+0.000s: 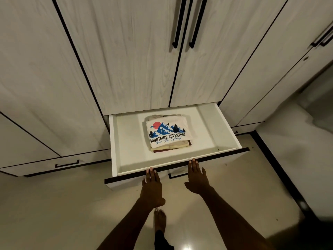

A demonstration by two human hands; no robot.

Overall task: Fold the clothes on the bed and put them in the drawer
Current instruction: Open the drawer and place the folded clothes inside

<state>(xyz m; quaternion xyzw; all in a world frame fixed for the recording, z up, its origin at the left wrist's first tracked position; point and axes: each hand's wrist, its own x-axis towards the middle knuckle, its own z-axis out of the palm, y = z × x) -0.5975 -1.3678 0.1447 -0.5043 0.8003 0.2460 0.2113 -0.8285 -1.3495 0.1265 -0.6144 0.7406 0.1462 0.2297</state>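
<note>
Wardrobe front, lower tier, viewed from above. Closed side drawer (54,165), one, at far left, with one small dark pull; shut and out of the work. Open drawer (223,134), one, centre, pulled well out over the floor (54,213); its long axis runs left to right, parallel to the wardrobe, so closing it means a push straight away from the person, toward the cabinet. Left hand (152,184), one: the grip is spread flat, fingers straight and close together, fingertips (150,171) touching the dark top edge of the drawer front, left of its middle. Stack of folded clothes (168,133), one, inside the drawer at about mid-width and nearer the back wall than the front; it lies beyond both hands, on the far side of the front panel, apart from every wall. Top item is a pale T-shirt printed with mountains and a red sun; at least two or three further folded layers show at the near edge, exact count not readable. Right hand (197,179), one: the grip likewise spread, fingers straight, tips on the same top edge just right of middle, holding nothing. The two hands sit near evenly to either side of the centre, neither clearly nearer the stack. Bare foot (159,220), one in view, on the floor below the left wrist. Tall door handles (187,22), one pair, above centre; another pair at upper right. Judged stage: clothes stowed, drawer awaiting closure.
</note>
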